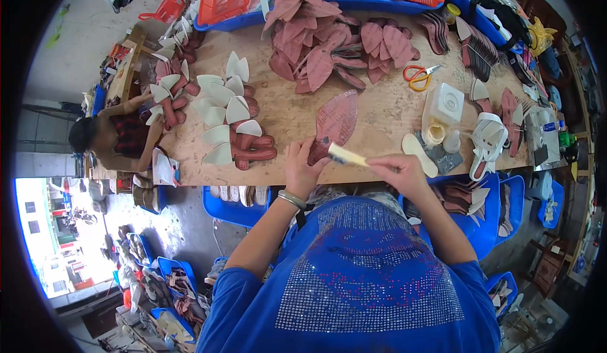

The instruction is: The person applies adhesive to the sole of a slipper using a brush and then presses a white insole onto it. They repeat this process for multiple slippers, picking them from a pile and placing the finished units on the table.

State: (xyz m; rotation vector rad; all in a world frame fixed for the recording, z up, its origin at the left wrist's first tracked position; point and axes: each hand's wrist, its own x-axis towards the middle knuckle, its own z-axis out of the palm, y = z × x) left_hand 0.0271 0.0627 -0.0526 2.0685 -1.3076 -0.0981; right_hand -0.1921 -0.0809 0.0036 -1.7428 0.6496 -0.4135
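- Nearest, we see a blue shirt [363, 252] patterned with glittering round studs.
- The left hand [303, 168] pinches the near, narrow end of a reddish-brown, leaf-shaped sole piece [336, 117] between thumb and fingers.
- The right hand [403, 171] has thumb and forefinger pressed together on the right end of a pale, flat, brush-like tool [349, 155].
- The key relation, as we read it: the sole piece lies ahead and to the left of the right fingers, the left hand being nearer. Its long axis runs away from the body, leaning slightly right; the tool lies crosswise over its near end. We cannot tell whether they touch.
- The piece carries a fine crisscross grid with a glossy sheen, its broad end tapering to a point.
- To the right we find a smooth, cream insole-shaped piece [418, 154] and an open, cream-smeared jar [434, 135].
- Farther off lie orange-handled metal scissors [418, 78] and a loose heap of matte, reddish leaf-shaped pieces [316, 37].
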